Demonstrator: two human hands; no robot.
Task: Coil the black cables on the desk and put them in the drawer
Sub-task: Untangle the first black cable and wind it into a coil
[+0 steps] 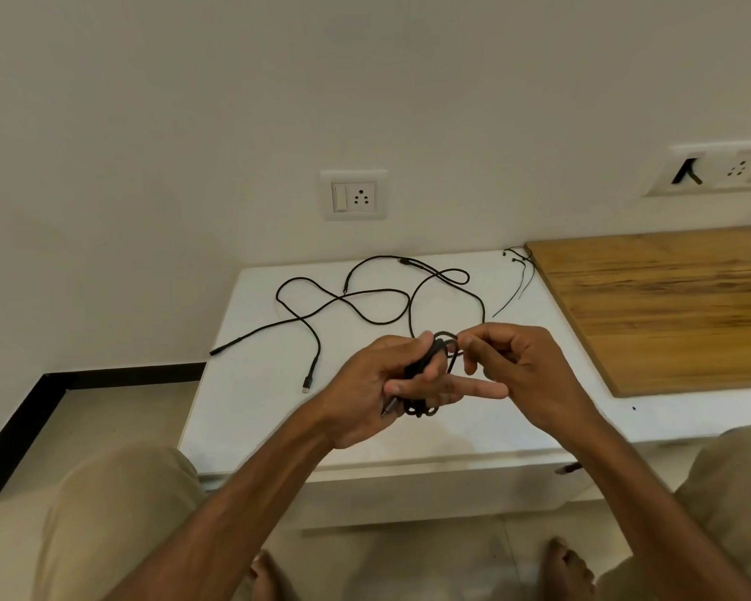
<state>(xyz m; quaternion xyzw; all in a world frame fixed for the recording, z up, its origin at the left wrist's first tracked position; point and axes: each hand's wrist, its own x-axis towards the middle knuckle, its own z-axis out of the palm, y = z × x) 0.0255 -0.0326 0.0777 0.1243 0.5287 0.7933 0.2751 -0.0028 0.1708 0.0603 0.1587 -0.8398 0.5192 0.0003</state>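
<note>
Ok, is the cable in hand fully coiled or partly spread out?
Partly coiled: cable loops sit bunched in the left hand, the right hand pinches a strand, and the rest trails loose over the desk.

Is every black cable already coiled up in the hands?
No: a long black cable lies sprawled loose on the white desk beyond the left hand, which holds a partial coil.

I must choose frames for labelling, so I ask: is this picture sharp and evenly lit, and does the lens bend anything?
Head view: soft, even light, no glare, faint shadows only; the left hand, right hand and coiled cable are slightly blurred; loose cables on the desk are readable; wide-angle stretch slants the wooden board at right.
</note>
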